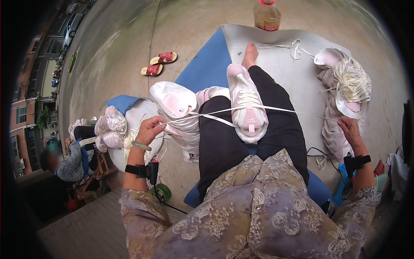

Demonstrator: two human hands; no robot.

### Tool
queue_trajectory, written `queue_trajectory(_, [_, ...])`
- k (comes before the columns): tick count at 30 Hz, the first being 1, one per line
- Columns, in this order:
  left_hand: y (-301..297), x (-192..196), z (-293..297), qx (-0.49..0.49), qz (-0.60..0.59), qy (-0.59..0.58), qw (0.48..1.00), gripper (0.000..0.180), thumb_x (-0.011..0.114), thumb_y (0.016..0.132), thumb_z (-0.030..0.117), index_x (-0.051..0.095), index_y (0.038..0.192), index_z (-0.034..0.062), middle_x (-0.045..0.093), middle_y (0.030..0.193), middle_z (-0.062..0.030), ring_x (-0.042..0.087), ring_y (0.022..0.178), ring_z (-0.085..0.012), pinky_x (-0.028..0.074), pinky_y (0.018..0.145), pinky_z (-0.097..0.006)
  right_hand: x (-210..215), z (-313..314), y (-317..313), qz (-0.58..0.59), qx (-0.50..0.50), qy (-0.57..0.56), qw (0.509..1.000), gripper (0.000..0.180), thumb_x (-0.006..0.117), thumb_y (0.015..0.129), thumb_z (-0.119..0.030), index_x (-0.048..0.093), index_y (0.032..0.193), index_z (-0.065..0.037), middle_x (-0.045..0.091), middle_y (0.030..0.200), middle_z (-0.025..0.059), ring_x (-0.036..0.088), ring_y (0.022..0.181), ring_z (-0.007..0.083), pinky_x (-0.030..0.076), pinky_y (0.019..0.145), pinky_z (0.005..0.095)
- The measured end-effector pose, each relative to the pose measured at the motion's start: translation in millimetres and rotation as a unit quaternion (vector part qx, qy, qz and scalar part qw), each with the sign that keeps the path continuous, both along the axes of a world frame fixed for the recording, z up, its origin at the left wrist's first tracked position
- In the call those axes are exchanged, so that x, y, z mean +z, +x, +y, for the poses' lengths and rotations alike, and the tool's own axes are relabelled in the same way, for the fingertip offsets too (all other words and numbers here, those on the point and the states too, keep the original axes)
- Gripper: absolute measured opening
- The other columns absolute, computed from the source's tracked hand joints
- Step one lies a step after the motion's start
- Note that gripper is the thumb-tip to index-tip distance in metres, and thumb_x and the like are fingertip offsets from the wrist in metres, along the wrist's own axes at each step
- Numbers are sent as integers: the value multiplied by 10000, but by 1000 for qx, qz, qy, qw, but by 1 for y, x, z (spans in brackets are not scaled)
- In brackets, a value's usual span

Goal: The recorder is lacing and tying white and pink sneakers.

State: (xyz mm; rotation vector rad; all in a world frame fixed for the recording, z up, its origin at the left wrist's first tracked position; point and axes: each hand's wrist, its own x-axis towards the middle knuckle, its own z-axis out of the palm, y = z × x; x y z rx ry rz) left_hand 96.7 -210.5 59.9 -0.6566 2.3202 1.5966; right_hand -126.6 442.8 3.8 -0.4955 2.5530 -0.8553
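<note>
Across my lap rests a pink and white sneaker point(246, 88), its toe pointing away from me. A white shoelace point(293, 111) runs from the shoe out to both sides, stretched nearly straight. My left hand point(149, 131) pinches one length of it at the left. Far out to the right, my right hand point(350, 132) pinches the other length. Both hands are level with the heel end of the shoe and well apart from it. The lacing on the tongue shows white rows; how many eyelets are threaded I cannot tell.
Stacked pink and white shoes point(174, 103) stand left of my knee. More shoes point(334, 97) with a bundle of white laces point(352, 80) are piled at right. A grey-and-blue mat point(284, 64), red slippers point(158, 64) and a large bottle point(267, 17) lie beyond. Another person point(73, 159) sits at left.
</note>
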Motion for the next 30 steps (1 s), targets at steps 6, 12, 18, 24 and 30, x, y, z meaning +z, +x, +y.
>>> queue_trajectory(6, [22,23,-27,-32,-35,-152,987,166,585,845,147,647,891,1,545,696,53,452,653,-44,380,586,-192,-36,47,22,97,19,175,980,154,493,867,-143,606,940,-68,616,869,135,593,813,292,461,688,354])
queue_trajectory(12, [36,39,-54,-27,-243,-223,944,333,471,863,309,582,740,20,535,600,-17,528,541,-94,436,489,-232,-41,66,14,184,-7,162,969,118,567,816,-149,598,822,-35,579,686,128,563,652,298,435,593,366])
queue_trajectory(18, [-18,25,49,50,-268,55,961,415,386,868,327,570,711,-10,586,582,-120,547,410,-170,437,370,-245,-43,-39,21,-166,-128,-145,967,133,573,816,-130,648,769,-32,489,564,-45,422,502,48,362,477,207])
queue_trajectory(24, [-70,-11,149,-28,-271,182,945,381,378,885,290,558,738,-11,572,569,-114,505,369,-151,403,333,-248,6,-180,54,-519,-152,-247,804,90,620,809,-107,614,775,-24,566,628,6,523,477,55,431,390,177])
queue_trajectory(30, [-116,-39,181,-11,-209,104,972,328,393,907,280,521,786,4,525,572,-66,459,360,-113,345,317,-234,-8,-242,44,-430,-182,-319,825,65,593,812,-54,572,762,-19,579,638,50,574,531,94,481,454,205])
